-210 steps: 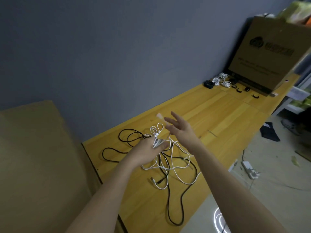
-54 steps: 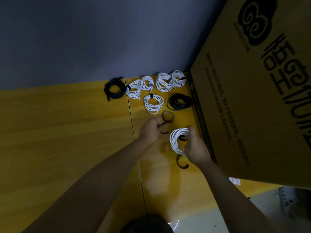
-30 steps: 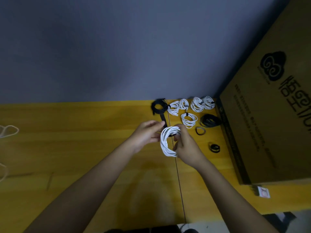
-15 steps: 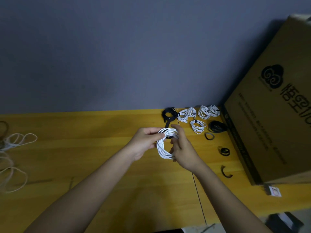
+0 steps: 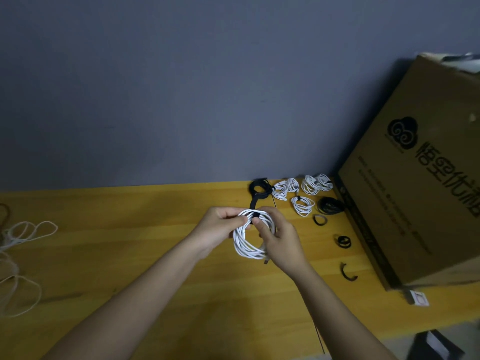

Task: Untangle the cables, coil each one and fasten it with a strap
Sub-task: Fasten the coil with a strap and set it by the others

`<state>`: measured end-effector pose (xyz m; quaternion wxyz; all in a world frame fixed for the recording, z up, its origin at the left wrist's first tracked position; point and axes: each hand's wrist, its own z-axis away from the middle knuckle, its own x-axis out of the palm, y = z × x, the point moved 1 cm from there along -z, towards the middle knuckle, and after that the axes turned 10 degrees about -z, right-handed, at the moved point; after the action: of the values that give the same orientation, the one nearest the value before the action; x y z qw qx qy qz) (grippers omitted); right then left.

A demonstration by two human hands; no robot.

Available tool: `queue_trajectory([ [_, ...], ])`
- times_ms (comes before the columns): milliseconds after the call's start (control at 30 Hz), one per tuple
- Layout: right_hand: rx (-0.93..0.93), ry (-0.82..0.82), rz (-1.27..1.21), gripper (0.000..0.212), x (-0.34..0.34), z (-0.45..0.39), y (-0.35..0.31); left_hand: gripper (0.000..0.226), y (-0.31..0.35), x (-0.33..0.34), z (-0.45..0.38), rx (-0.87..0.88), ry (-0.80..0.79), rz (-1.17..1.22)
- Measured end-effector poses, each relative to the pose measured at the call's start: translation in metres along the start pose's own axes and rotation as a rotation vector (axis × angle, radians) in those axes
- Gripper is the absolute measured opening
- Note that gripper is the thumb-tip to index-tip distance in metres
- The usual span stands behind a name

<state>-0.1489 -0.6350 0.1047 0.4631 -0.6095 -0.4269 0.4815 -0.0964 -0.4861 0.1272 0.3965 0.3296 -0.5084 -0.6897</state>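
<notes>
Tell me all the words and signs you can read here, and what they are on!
"悟空优..." in big dark characters on the side of the cardboard box; the last characters run off the picture's edge.
A dark swirly cloud logo above those characters, same box; the tiny word under it is too small to read.
Rows of small print on the box below the big characters: too blurred to read.
A small white card by the box's corner: not readable.

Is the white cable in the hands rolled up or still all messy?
Rolled up: the white cable forms neat round loops, with a black strap across the top.
</notes>
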Motion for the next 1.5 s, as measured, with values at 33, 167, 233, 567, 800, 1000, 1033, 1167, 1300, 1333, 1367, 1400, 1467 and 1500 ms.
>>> queue_trajectory([
  [33, 0.006, 0.036, -0.037, 0.007, 0.001, 0.001, -0.001, 0.022, 0.001, -0.001, 0.0, 0.01, -0.011, -0.011],
  [167, 0.136, 0.117, -0.303, 0.006, 0.001, -0.001, -0.007, 0.028, 0.005, -0.004, 0.001, 0.054, -0.075, -0.106],
  [233, 0.196, 0.108, -0.38, 0.005, -0.001, -0.001, -0.011, 0.029, 0.006, -0.004, 0.001, 0.082, -0.107, -0.163],
  [567, 0.341, 0.092, -0.572, 0.01, -0.015, 0.0, -0.015, 0.026, 0.009, 0.007, 0.001, 0.069, -0.111, -0.116],
  [800, 0.174, 0.141, -0.44, 0.029, -0.019, 0.004, -0.014, 0.015, 0.01, 0.014, -0.004, 0.068, -0.11, -0.044],
  [1000, 0.113, 0.084, -0.323, 0.023, -0.026, 0.0, -0.016, 0.017, 0.013, 0.016, -0.009, 0.164, -0.123, -0.138],
  [1033, 0.1, 0.072, -0.308, 0.021, -0.027, 0.0, -0.017, 0.017, 0.012, 0.016, -0.01, 0.17, -0.116, -0.16],
  [1167, 0.034, 0.054, -0.174, 0.018, -0.028, -0.005, -0.014, 0.015, 0.008, 0.02, -0.014, 0.162, -0.04, -0.234],
  [1300, 0.042, 0.147, -0.216, 0.008, -0.02, -0.008, -0.004, 0.008, 0.0, 0.024, -0.019, 0.171, 0.017, -0.283],
  [1333, 0.046, 0.203, -0.238, 0.008, -0.017, -0.008, -0.001, 0.009, -0.001, 0.025, -0.02, 0.183, 0.031, -0.28],
  [1367, 0.052, 0.265, -0.252, 0.007, -0.014, -0.008, 0.001, 0.01, -0.003, 0.027, -0.021, 0.194, 0.046, -0.271],
  [1400, 0.059, 0.324, -0.258, 0.006, -0.01, -0.009, 0.004, 0.013, -0.005, 0.029, -0.022, 0.202, 0.061, -0.254],
  [1467, 0.055, 0.408, -0.263, 0.008, -0.003, -0.009, 0.005, 0.02, -0.007, 0.032, -0.023, 0.22, 0.081, -0.211],
  [1500, 0.044, 0.437, -0.255, 0.009, -0.001, -0.008, 0.005, 0.023, -0.007, 0.034, -0.023, 0.234, 0.086, -0.194],
])
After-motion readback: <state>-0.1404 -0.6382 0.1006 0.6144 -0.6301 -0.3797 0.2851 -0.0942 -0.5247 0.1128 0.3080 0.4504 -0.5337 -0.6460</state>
